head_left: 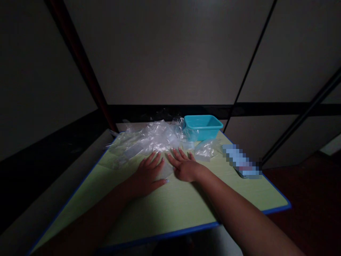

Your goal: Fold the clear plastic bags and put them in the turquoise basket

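Note:
My left hand [147, 176] lies over the tabletop with its fingers spread. Close beside it, my right hand [185, 168] also has its fingers stretched out flat, the thumb partly tucked. Between the two is a small clear plastic bag [165, 171], which both hands seem to press on; its edges are partly covered. Just past my fingertips spreads a loose heap of crumpled clear plastic bags [157, 137]. One more crumpled clear bag [206, 150] lies to the right of the heap.
A turquoise plastic basket [204, 133] stands at the table's far right. Near the right edge lies a blurred, pale blue item [241, 161]. The pale green table [170, 209] has a blue rim, and wall panels [170, 53] rise behind it.

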Demonstrator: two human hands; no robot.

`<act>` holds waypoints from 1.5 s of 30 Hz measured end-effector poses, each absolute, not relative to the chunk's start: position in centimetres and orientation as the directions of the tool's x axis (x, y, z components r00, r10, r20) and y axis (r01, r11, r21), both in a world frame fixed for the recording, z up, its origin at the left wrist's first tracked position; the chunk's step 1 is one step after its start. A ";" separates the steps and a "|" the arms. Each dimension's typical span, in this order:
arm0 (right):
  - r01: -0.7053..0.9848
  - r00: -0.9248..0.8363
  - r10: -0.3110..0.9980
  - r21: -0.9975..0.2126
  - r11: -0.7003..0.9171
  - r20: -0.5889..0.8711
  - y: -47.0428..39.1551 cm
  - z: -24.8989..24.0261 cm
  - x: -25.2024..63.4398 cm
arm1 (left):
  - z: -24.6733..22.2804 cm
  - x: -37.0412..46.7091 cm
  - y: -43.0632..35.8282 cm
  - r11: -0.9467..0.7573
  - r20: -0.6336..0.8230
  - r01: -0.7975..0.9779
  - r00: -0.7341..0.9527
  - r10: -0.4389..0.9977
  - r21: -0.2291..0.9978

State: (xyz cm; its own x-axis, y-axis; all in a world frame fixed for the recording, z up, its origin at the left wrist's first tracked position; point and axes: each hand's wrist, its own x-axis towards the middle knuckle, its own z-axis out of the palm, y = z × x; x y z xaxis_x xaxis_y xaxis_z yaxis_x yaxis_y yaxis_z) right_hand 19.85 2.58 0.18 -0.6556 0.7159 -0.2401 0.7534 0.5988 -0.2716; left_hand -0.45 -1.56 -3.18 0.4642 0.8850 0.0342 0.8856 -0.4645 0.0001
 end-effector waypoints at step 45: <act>0.672 -0.740 0.631 -0.286 0.683 -0.232 2.3 -0.3 19.5 | -1.8 -2.2 -0.7 -0.264 0.216 0.955 0.232 0.949 0.135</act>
